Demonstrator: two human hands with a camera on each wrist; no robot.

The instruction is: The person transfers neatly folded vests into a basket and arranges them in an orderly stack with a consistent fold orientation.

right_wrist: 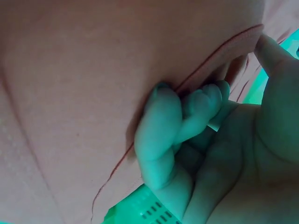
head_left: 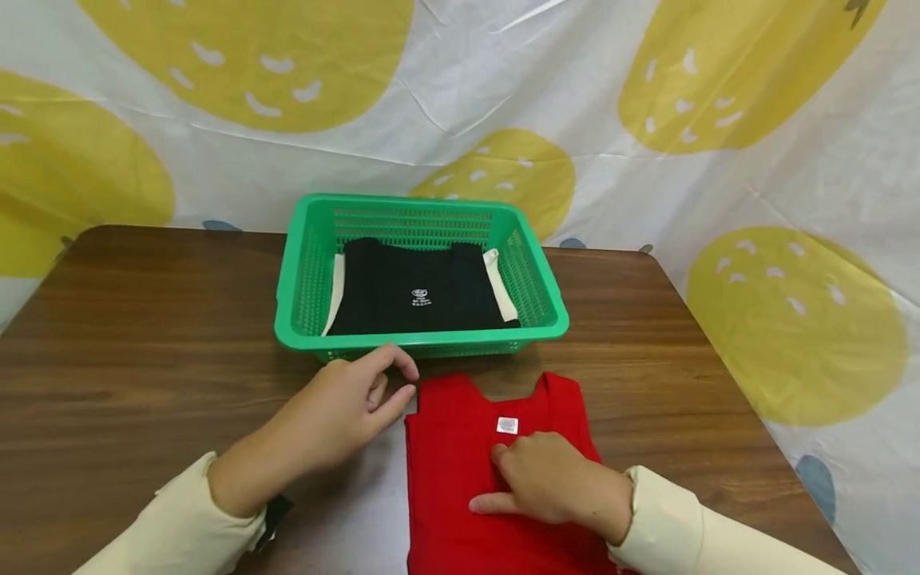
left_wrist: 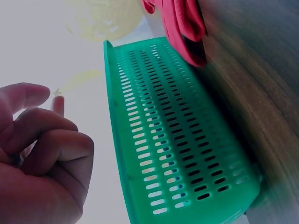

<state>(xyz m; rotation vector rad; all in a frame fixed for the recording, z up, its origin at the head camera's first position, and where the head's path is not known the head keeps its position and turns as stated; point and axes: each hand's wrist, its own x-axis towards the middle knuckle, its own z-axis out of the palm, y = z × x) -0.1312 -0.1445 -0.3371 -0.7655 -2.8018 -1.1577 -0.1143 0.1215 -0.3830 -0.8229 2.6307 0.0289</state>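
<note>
A folded red sleeveless top (head_left: 460,463), with a small white label (head_left: 507,425) below its neckline, lies in front of the green basket (head_left: 316,342). My right hand (head_left: 553,479) is on its chest, thumb out to the left. In the right wrist view, the curled fingers (right_wrist: 161,126) of that hand hold a seamed edge of the cloth, which looks washed out there. Beside the top's left shoulder is my left hand (head_left: 352,407), its fingers loosely bent and nothing in them. The left wrist view shows this hand (left_wrist: 44,163) near the basket's side (left_wrist: 163,135).
Inside the basket lies a folded black top (head_left: 381,283) with white print, over cream cloth (head_left: 501,287). Underneath the red top a white sheet (head_left: 381,495) shows on the brown wooden table (head_left: 129,359). A lemon-patterned curtain (head_left: 467,96) hangs behind.
</note>
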